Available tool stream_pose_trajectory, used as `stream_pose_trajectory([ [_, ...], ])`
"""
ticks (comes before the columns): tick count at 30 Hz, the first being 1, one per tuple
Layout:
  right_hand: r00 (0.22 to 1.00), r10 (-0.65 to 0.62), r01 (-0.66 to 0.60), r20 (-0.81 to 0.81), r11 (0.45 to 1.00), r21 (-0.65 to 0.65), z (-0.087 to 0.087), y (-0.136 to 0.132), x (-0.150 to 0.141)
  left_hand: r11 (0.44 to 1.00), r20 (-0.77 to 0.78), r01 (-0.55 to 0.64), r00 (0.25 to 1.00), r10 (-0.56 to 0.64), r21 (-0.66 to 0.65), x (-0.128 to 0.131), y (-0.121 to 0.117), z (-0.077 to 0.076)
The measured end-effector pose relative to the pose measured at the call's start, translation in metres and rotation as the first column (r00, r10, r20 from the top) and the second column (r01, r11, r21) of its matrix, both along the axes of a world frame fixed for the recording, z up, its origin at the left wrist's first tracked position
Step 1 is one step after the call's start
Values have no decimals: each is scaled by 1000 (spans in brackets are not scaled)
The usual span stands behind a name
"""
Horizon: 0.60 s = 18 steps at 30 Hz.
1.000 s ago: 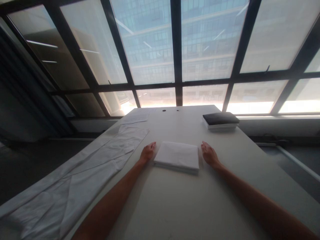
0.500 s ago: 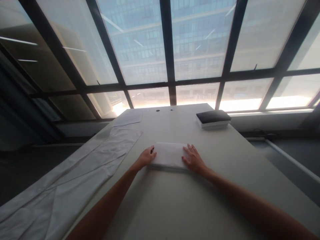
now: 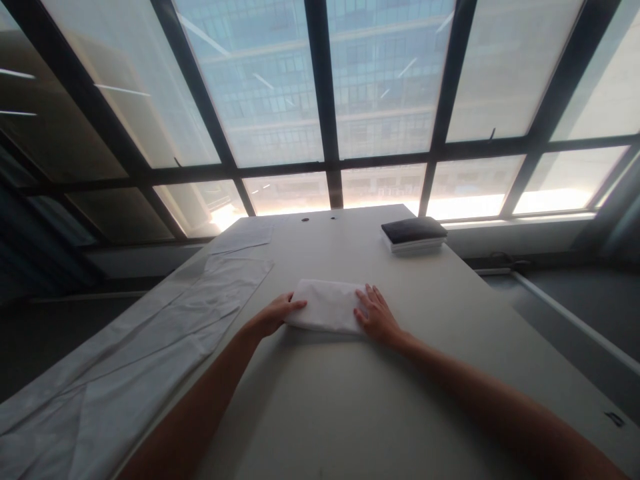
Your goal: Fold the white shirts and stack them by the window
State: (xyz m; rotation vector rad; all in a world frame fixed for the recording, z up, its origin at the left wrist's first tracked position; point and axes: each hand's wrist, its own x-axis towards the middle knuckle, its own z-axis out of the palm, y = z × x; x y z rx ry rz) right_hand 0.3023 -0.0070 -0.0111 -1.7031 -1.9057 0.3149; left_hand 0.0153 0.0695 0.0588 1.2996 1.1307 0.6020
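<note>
A folded white cloth (image 3: 326, 305) lies on the pale table (image 3: 350, 400) in front of me. My left hand (image 3: 274, 315) rests at its left edge, thumb on top and fingers curled at the side, gripping that edge. My right hand (image 3: 375, 313) lies flat on the cloth's right part, fingers spread and pressing down.
A long white sheet (image 3: 140, 353) stretches along the table's left side and hangs over its edge. A stack of folded cloths with a dark one on top (image 3: 414, 234) sits at the far right. A paper (image 3: 250, 235) lies far left. Big windows (image 3: 320, 100) rise beyond.
My hands came in from beside the cloth onto it. The right hand moved over its right part and lies flat; the left closed on its left edge. The view shifted slightly right.
</note>
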Motion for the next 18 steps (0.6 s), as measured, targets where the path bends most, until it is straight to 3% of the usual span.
stream_pose_trajectory([
  [4,993,-48,53,-112,997,49,-7,8,6,998,167,42,985,-33,-51,7,-9,-3],
  [7,948,-122,149,-293,986,71,-11,18,13,1000,207,-13,978,15,-10,14,-12,-3],
  [10,830,-135,193,-541,980,52,-12,27,19,998,279,-32,960,19,45,19,-13,0],
  [14,589,-136,145,-796,987,-62,-3,28,21,990,379,-47,925,-7,134,24,-15,9],
  [18,545,-133,-12,-828,986,-166,11,17,14,978,391,-112,920,35,178,26,-17,16],
])
